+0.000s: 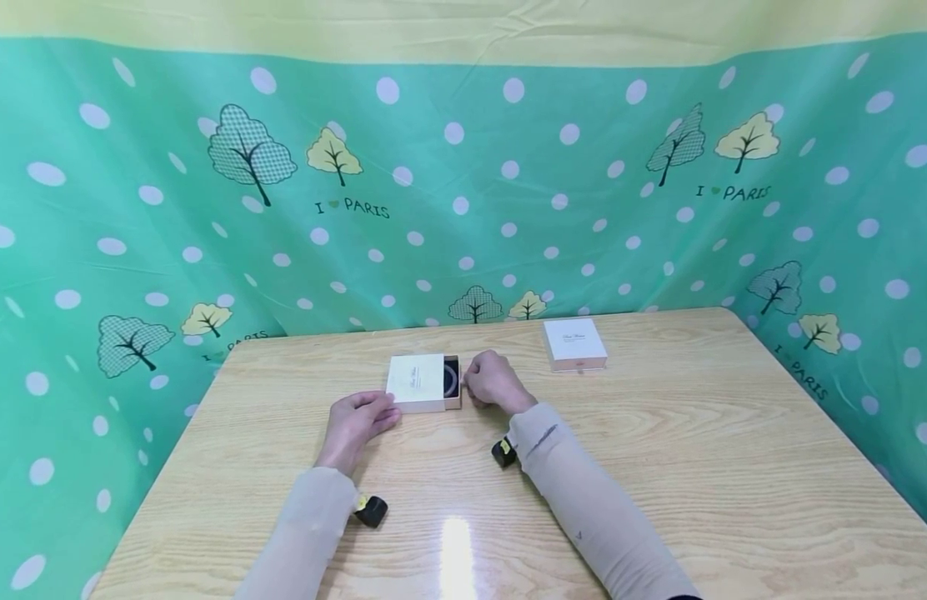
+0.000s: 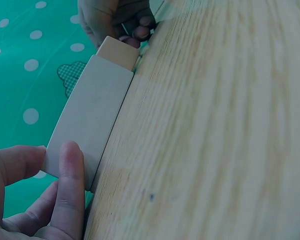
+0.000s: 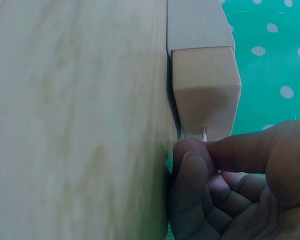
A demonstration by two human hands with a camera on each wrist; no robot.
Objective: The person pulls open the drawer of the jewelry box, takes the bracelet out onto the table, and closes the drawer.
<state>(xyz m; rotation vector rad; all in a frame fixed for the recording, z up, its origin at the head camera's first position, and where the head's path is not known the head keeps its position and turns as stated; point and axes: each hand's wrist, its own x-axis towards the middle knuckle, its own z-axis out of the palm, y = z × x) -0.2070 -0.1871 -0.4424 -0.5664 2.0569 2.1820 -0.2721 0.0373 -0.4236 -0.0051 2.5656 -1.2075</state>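
Note:
A white slide-out gift box [image 1: 418,379] lies on the table, with dark lettering on its sleeve. Its pinkish drawer [image 3: 205,70] sticks partway out at the right end. Inside the drawer's dark interior, part of a grey ring-shaped thing [image 1: 451,381] shows; the sleeve covers the rest. My left hand [image 1: 358,423] grips the sleeve's left end, thumb and fingers on its sides, also seen in the left wrist view. At the drawer's end, my right hand [image 1: 497,381] pinches a small pull tab [image 3: 205,134] between thumb and index finger.
A second white box [image 1: 574,343], similar and closed, sits farther back to the right. The wood-grain table [image 1: 704,450] ends at a green dotted curtain [image 1: 463,175] behind. A black wrist camera [image 1: 372,511] is on the left wrist, another [image 1: 504,452] on the right.

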